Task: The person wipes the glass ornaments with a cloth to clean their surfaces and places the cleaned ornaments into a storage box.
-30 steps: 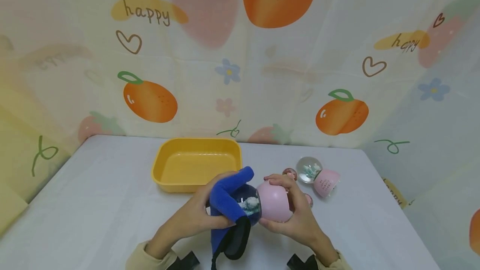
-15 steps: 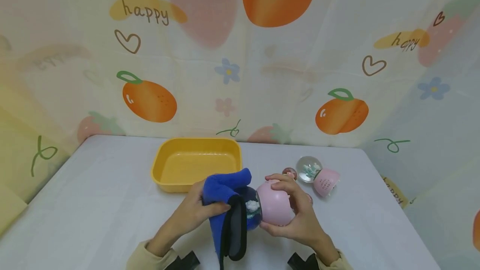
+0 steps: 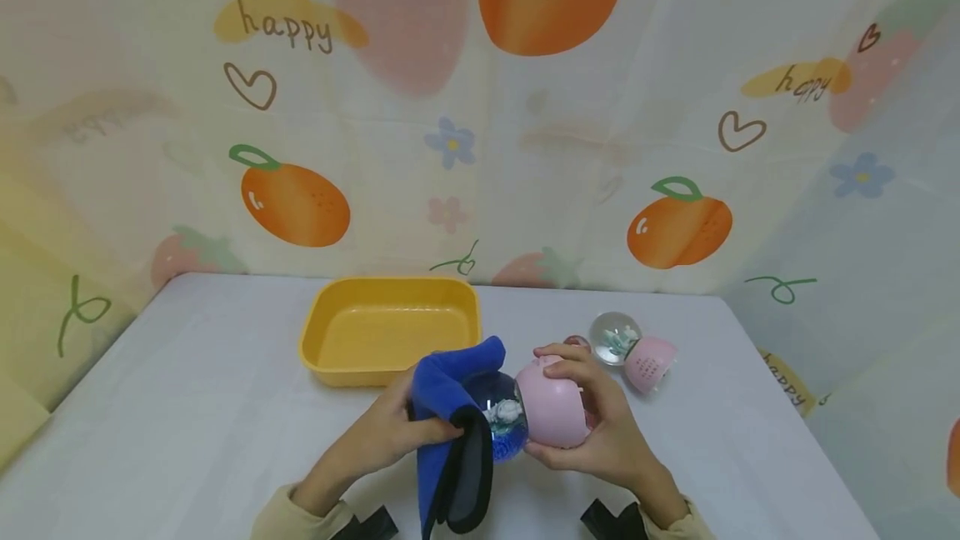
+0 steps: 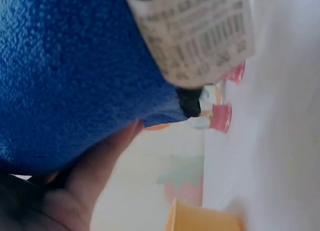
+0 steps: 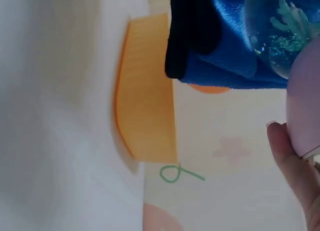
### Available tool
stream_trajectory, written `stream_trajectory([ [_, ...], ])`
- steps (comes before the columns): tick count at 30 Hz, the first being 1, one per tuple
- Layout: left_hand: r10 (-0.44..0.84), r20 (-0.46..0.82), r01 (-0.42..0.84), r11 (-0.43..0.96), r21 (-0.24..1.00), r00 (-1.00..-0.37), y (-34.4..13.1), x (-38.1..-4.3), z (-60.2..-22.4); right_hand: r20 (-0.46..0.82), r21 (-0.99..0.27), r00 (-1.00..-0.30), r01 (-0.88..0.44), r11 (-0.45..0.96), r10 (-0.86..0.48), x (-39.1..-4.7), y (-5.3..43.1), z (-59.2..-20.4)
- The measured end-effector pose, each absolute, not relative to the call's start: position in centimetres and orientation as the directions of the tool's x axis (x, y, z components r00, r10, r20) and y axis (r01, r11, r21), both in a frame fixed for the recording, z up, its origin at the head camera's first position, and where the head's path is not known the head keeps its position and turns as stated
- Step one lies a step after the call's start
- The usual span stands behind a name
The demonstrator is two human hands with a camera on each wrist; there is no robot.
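In the head view my right hand (image 3: 600,415) grips the pink base (image 3: 553,407) of a snow globe lying sideways in the air, its glass ball (image 3: 508,417) pointing left. White and green figures and blue glitter show inside the ball. My left hand (image 3: 390,432) holds a blue cloth (image 3: 442,382) with black edging, thumb on top, draped against the ball's left side. Part of the ball is hidden under the cloth. A white printed label (image 4: 200,41) on the cloth fills the top of the left wrist view. In the right wrist view, the thumb (image 5: 287,151) presses the pink base.
A yellow tray (image 3: 390,377) stands at the back, left of the hands. Another snow globe with a pink base (image 3: 650,363) lies on its side at the back right. A small reddish round thing (image 3: 577,342) sits beside it, partly behind the right hand. A printed curtain hangs behind the table.
The cloth has been shifted and refolded on the ball, its black-edged flap now hanging straighter down. The globe stays in the right hand, turned slightly and moved a little right.
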State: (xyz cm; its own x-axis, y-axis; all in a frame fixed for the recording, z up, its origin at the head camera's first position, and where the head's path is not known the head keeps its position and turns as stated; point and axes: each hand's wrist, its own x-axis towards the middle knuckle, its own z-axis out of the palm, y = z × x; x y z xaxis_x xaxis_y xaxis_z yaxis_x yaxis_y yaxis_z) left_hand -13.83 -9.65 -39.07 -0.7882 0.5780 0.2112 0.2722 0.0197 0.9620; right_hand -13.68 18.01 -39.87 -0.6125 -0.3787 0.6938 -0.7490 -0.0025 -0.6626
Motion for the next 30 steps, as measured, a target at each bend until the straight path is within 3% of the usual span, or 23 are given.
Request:
stream_trajectory([
  [7,0.561,0.151,0.308,0.197,0.931,-0.814,-8.9,-13.3,-38.8,0.655,-0.623,-0.638,-0.759,0.188,-0.404,-13.4,17.9,-39.9],
  [15,0.473,0.100,0.326,0.426,0.844,-0.875,-8.4,-12.9,-38.5,0.633,-0.498,-0.597,-0.801,0.332,-0.493,-13.0,17.3,-39.9],
  [24,0.388,0.231,0.356,0.291,0.888,-0.892,-8.4,-13.3,-38.6,0.651,-0.484,-0.580,-0.814,0.321,-0.490,-12.9,17.2,-39.8],
  [30,0.522,0.143,0.258,0.153,0.954,-0.841,-9.0,-13.8,-38.9,0.703,-0.490,-0.535,-0.842,0.226,-0.469,-13.2,17.7,-39.6],
])
